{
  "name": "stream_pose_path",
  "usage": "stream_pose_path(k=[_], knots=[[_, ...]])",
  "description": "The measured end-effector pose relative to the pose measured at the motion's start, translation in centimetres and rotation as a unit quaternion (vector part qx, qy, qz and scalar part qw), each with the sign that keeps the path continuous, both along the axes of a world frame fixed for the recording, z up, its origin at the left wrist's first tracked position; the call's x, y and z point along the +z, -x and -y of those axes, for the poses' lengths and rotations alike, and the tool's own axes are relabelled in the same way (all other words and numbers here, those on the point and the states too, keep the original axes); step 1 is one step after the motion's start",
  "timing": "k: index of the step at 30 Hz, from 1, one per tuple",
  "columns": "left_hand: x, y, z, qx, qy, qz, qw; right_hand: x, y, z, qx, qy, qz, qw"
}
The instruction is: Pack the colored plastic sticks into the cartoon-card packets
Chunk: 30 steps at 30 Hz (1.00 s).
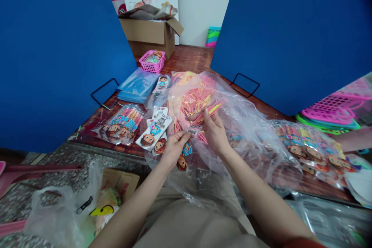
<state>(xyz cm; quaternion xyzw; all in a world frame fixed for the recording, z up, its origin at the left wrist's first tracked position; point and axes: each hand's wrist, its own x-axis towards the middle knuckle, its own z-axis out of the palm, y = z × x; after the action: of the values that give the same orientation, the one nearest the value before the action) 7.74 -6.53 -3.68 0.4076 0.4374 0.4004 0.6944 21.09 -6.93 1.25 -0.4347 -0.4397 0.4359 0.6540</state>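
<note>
My right hand is closed around a small bunch of thin pink and yellow sticks. With its fingertips, my left hand pinches the top of a clear packet printed with a cartoon figure. Both hands are over a large clear plastic bag, beside a heap of loose pink and yellow sticks. Left of my left hand lie several white cartoon cards. Filled stick packets lie together farther left.
Blue panels stand on both sides. Behind are a pink basket and an open carton. Blue plastic sleeves lie at left. More filled packets are at right, near another person's arm and pink baskets.
</note>
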Motion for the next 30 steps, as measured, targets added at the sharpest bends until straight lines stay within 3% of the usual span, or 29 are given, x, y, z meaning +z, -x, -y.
stream_pose_path(k=[5,11,20,23,27,30], knots=[[0.7,0.0,0.0,0.011,-0.02,-0.002,1.0,-1.1,0.2,0.0,-0.011,0.016,0.019,1.0],[0.5,-0.3,-0.3,0.024,-0.042,-0.02,0.999,-1.5,-0.1,0.0,0.084,0.052,-0.013,0.995],[0.0,-0.8,-0.6,0.033,-0.037,0.006,0.999,-1.2,-0.8,-1.1,0.024,0.079,-0.048,0.995],[-0.1,-1.2,-0.8,0.031,-0.023,0.026,0.999,-1.2,-0.7,-1.2,0.01,0.069,0.02,0.997],[0.2,-1.0,-1.4,0.031,-0.037,0.027,0.998,-0.8,-1.3,-0.7,0.046,0.053,0.146,0.987],[0.7,0.0,-1.9,0.057,-0.064,0.008,0.996,-0.7,-2.9,-0.7,-0.013,0.024,0.175,0.984]])
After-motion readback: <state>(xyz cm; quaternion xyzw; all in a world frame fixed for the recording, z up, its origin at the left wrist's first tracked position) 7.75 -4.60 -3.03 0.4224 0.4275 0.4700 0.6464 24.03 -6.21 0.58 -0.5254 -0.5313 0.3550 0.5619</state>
